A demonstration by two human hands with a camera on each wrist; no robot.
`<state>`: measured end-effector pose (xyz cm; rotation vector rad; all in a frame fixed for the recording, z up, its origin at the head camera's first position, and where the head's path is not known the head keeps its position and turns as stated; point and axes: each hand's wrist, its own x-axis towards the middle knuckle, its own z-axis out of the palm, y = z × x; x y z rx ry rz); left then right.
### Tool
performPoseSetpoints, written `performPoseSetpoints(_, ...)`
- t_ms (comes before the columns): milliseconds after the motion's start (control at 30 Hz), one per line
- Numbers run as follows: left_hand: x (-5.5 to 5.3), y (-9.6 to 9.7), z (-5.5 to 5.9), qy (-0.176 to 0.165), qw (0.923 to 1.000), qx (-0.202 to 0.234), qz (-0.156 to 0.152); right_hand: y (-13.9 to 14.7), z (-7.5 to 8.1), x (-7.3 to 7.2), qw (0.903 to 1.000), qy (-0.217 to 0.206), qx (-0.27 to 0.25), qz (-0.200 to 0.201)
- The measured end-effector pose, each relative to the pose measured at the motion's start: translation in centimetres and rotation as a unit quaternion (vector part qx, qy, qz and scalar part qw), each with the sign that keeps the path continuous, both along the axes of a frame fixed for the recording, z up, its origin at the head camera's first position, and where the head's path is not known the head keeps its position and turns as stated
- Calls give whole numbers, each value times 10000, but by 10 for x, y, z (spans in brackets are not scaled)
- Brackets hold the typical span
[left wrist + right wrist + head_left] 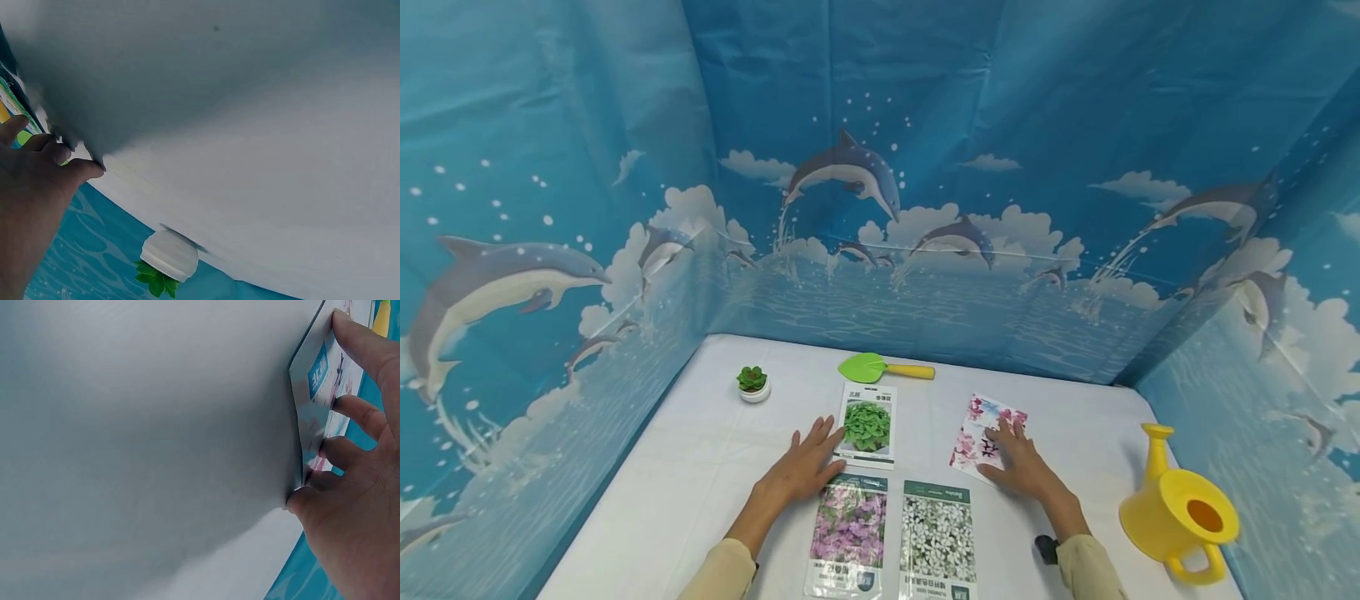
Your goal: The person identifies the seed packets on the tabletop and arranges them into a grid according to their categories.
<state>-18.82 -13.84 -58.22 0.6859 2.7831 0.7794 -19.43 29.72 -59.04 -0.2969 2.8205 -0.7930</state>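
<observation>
My left hand [800,468] lies with fingers spread at the left edge of a seed packet with a green leafy plant [867,427]; its thumb reaches the top of a purple-flower seed packet [848,529]. In the left wrist view the left hand's fingertips [92,169] meet the white surface. My right hand [1028,471] rests with spread fingers on a card with pink blossoms [973,437], partly covering it. The right wrist view shows fingertips [340,319] on that card's face. Between the forearms lies a white-flower seed packet [937,537], beside the purple one.
A toy trowel [865,367] with a green blade and yellow handle lies at the back. A small potted succulent [753,383] stands at the back left. On the right is a yellow watering can [1172,517]. Dolphin-printed curtains [910,317] enclose the white table [677,467].
</observation>
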Motion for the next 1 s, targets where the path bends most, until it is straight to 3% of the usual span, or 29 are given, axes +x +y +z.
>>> performPoseSetpoints(267,-7,2,-10,154,9999,5,-49,-12,0,-8,9998,-195,-10,-28)
performPoseSetpoints(500,-9,8,-2,199,9998,-24,-39,-19,1,-14,9998,-182,-1,49)
performPoseSetpoints(667,-12,13,-2,274,9996,2,-44,-24,2,-18,9998,-174,4,128)
performPoseSetpoints(1000,-26,30,-4,544,9972,121,-498,-36,3,-23,9992,-131,39,374)
